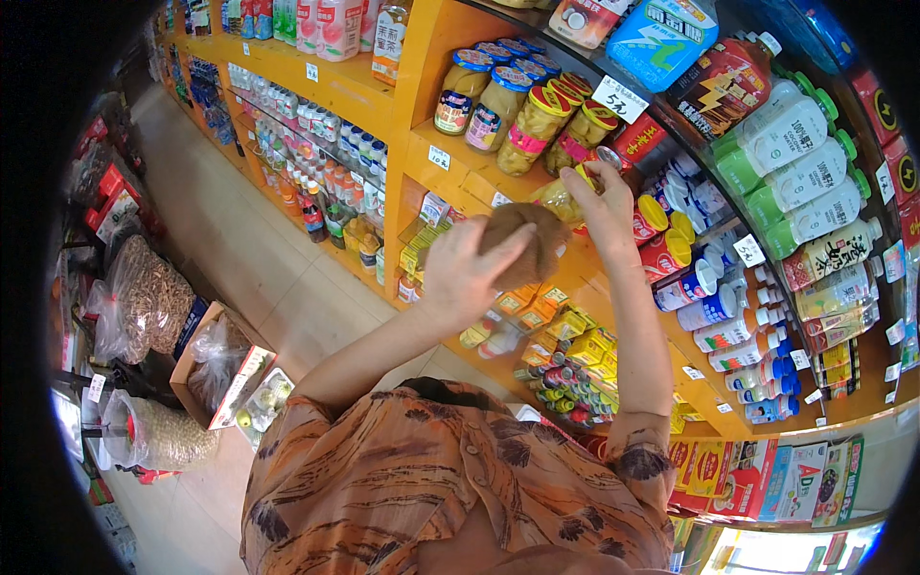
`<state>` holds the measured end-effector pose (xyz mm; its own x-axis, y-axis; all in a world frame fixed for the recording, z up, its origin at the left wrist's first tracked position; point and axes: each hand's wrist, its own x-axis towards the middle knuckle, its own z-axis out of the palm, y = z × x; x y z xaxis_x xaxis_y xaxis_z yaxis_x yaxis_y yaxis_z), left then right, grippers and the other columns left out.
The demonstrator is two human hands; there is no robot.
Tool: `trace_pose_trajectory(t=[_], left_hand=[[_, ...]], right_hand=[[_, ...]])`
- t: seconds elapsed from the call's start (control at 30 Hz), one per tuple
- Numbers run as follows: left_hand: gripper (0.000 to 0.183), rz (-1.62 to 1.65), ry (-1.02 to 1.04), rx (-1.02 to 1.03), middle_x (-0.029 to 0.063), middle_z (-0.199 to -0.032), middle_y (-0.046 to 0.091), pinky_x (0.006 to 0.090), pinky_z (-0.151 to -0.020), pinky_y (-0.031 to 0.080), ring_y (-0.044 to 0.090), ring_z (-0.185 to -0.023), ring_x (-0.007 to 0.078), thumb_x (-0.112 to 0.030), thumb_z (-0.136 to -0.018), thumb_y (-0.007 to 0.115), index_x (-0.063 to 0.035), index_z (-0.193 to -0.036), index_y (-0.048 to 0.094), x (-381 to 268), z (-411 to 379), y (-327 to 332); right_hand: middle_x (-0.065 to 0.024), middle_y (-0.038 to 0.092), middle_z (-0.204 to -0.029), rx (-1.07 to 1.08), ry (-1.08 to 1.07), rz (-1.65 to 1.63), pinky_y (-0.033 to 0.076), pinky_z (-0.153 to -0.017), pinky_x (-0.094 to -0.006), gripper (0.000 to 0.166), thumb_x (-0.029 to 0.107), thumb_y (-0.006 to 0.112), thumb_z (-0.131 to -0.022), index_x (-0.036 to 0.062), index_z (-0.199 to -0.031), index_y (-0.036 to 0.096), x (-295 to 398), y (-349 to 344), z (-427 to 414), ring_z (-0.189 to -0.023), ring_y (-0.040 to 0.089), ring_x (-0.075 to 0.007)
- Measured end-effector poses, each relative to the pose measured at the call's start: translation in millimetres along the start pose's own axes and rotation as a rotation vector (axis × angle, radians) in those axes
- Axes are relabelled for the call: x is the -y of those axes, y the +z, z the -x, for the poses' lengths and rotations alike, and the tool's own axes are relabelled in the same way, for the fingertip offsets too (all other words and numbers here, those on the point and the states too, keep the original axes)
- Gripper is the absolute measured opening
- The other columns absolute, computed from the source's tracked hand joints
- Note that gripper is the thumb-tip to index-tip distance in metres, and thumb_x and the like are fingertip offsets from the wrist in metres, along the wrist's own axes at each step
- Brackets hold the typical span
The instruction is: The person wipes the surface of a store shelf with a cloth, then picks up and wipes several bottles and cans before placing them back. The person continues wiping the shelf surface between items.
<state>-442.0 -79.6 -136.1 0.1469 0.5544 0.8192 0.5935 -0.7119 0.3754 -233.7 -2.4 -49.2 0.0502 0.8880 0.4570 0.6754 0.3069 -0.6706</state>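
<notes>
My left hand [463, 269] grips a brown cloth [527, 241], which is bunched up in front of the shelves. In my right hand [602, 205] is a glass jar [562, 203] with yellowish contents, held tilted by its lid end. The cloth lies against or very close to the jar's lower part; exact contact is hard to make out. Just beyond, jars of fruit with red-and-yellow lids [527, 140] stand on a yellow shelf [467, 169]. Beside them are jars with blue lids [496, 108].
Coconut water bottles [798, 172] line a glass shelf on the right. Cans with yellow lids [661, 251] stand near my right forearm. Small boxes [575, 338] fill lower shelves. Leftward, a cardboard box [208, 359] and bagged dry goods [147, 302] border the tiled aisle [251, 237].
</notes>
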Motion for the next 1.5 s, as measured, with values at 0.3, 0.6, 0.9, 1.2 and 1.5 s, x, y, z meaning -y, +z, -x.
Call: trace_pose_trajectory(t=[0.3, 0.6, 0.9, 1.2, 1.5], left_hand=[[0.065, 0.055, -0.173, 0.335, 0.0146, -0.102, 0.053, 0.043, -0.075, 0.05, 0.058, -0.09, 0.0352, -0.001, -0.067, 0.072, -0.0207, -0.128, 0.062, 4.5, 52.6, 12.2], [0.052, 0.457, -0.471, 0.453, 0.0126, -0.101, 0.053, 0.0358, -0.072, 0.052, 0.061, -0.086, 0.0258, -0.002, -0.083, 0.071, -0.0144, -0.132, 0.06, 18.2, 83.2, 19.3], [0.053, 0.639, -0.567, 0.389, 0.0125, -0.102, 0.053, 0.0343, -0.072, 0.051, 0.061, -0.086, 0.0254, 0.0, -0.084, 0.07, -0.0135, -0.134, 0.059, 38.7, 112.6, 28.9], [0.051, 0.775, -0.743, 0.42, 0.0131, -0.105, 0.054, 0.0328, -0.07, 0.053, 0.061, -0.084, 0.0228, -0.001, -0.085, 0.07, -0.0126, -0.133, 0.059, 32.0, 107.5, 17.7], [0.05, 0.676, -0.62, 0.376, 0.0133, -0.107, 0.055, 0.0338, -0.075, 0.053, 0.062, -0.091, 0.0249, -0.004, -0.085, 0.072, -0.0132, -0.132, 0.06, 37.1, 112.7, 21.0]], right_hand=[[-0.022, 0.07, -0.103, -0.101, 0.006, 0.122, 0.05, -0.085, -0.0388, 0.06, 0.048, 0.072, -0.079, -0.003, -0.11, 0.065, -7.4, -14.5, -11.5, -0.093, 0.068, -0.0346], [-0.0228, 0.069, -0.106, -0.123, 0.081, 0.3, 0.049, -0.089, -0.0424, 0.066, 0.055, 0.068, -0.078, 0.0003, -0.115, 0.064, 14.5, -13.5, -45.6, -0.102, 0.065, -0.0359], [-0.0222, 0.064, -0.12, -0.06, 0.057, 0.524, 0.05, -0.091, -0.0432, 0.068, 0.056, 0.065, -0.078, 0.0031, -0.121, 0.063, 11.2, 3.6, -76.1, -0.109, 0.064, -0.0347], [-0.0224, 0.065, -0.118, -0.02, 0.082, 0.634, 0.049, -0.092, -0.0449, 0.071, 0.058, 0.064, -0.078, 0.0023, -0.122, 0.061, -4.2, 16.5, -97.9, -0.109, 0.063, -0.0359], [-0.0237, 0.065, -0.117, 0.025, 0.12, 0.678, 0.05, -0.091, -0.046, 0.07, 0.056, 0.063, -0.079, 0.0012, -0.122, 0.06, -1.8, 21.8, -103.6, -0.108, 0.064, -0.0372]])
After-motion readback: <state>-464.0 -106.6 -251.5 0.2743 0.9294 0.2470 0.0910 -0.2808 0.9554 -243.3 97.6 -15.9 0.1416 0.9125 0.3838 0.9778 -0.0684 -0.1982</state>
